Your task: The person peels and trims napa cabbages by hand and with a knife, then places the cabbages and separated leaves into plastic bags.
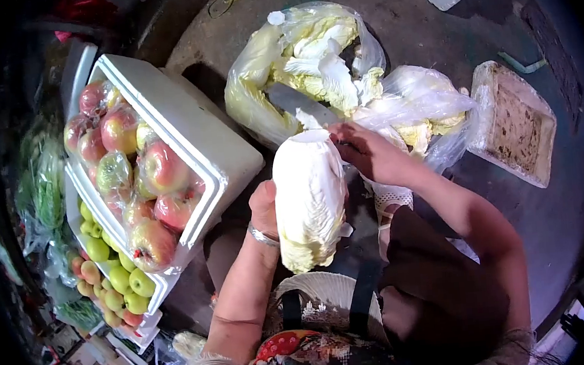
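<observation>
A pale napa cabbage [310, 198] is held upright over my lap, its trimmed white base facing up. My left hand [263, 209] is closed around its left side; the fingers behind it are hidden. At the upper right of the cabbage, my right hand [370, 152] is closed on a knife whose broad grey blade [299, 104] points up and left, just beyond the cabbage base. The handle is covered by my fingers. A small white scrap [309, 118] lies against the blade. Beyond it, a clear plastic bag [247, 93] stands open with loose cabbage leaves [335, 76] inside.
Left of me stands a white foam box [191, 115] of wrapped apples [164, 166], with green apples [118, 278] below it. A second plastic bag [429, 93] with leaves lies right of the first. A dirty foam tray [514, 124] rests on the floor farther right.
</observation>
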Demonstrator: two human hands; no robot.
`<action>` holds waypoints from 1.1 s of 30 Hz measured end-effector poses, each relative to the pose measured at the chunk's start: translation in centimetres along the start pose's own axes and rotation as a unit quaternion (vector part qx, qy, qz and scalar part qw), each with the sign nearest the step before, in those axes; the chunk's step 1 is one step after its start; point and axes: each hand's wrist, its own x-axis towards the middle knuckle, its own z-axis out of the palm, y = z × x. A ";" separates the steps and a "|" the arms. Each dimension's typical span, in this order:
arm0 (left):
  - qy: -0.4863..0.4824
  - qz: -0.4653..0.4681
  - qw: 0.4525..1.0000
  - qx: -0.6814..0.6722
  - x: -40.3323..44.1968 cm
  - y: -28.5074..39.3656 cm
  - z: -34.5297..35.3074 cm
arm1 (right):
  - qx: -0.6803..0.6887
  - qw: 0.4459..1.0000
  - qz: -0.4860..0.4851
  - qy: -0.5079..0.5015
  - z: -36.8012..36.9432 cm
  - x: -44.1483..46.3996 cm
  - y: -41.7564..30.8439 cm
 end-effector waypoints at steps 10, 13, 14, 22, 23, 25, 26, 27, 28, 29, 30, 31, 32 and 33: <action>-0.181 -0.096 0.931 -0.301 1.0 -2.0 -1.1 | 0.322 0.935 0.053 -0.139 -3.4 -0.2 -5.1; 0.057 -0.150 0.966 -0.202 0.2 -1.0 1.4 | 0.246 0.960 0.060 -0.116 -4.0 -1.0 -4.8; 0.114 -0.170 0.955 -0.215 0.1 -0.9 1.4 | 0.244 0.962 0.065 -0.107 -4.2 -1.3 -4.5; -0.071 -0.185 0.963 0.186 2.0 1.1 -1.6 | -0.092 0.992 -0.048 -0.071 -3.9 -4.8 -3.0; -0.047 -0.171 0.952 0.247 2.2 1.4 -1.7 | -0.127 0.987 -0.026 -0.098 -3.7 -5.5 -2.5; 0.032 -0.163 0.931 0.325 2.5 2.2 -2.1 | -0.161 0.977 -0.006 -0.140 -3.4 -6.6 -2.5; 0.038 -0.126 0.950 0.284 2.6 2.3 -1.8 | -0.107 0.959 0.082 -0.250 -3.5 -6.9 -2.9; 0.056 -0.083 0.966 0.238 2.7 2.1 -1.6 | -0.053 0.967 0.000 -0.250 -2.2 -8.1 -1.8; 0.074 -0.042 0.978 0.192 2.9 1.8 -1.3 | 0.003 0.965 -0.083 -0.248 -1.1 -8.9 -1.2; 0.085 -0.005 0.979 0.184 3.0 1.6 -0.3 | 0.004 0.966 -0.081 -0.246 -1.1 -9.2 -0.9; 0.095 0.021 0.980 0.175 3.1 1.3 0.1 | -0.002 0.965 -0.035 -0.262 -1.3 -8.9 -1.3; 0.085 0.051 0.978 0.183 3.1 1.0 0.7 | -0.010 0.961 0.012 -0.276 -1.7 -8.5 -1.6; 0.073 0.081 0.976 0.191 3.0 0.6 1.3 | 0.200 0.935 0.158 -0.247 -2.3 -8.0 -1.4; 0.062 0.070 0.981 0.173 2.9 0.4 2.6 | 0.269 0.920 0.195 -0.208 -3.6 -7.9 -1.3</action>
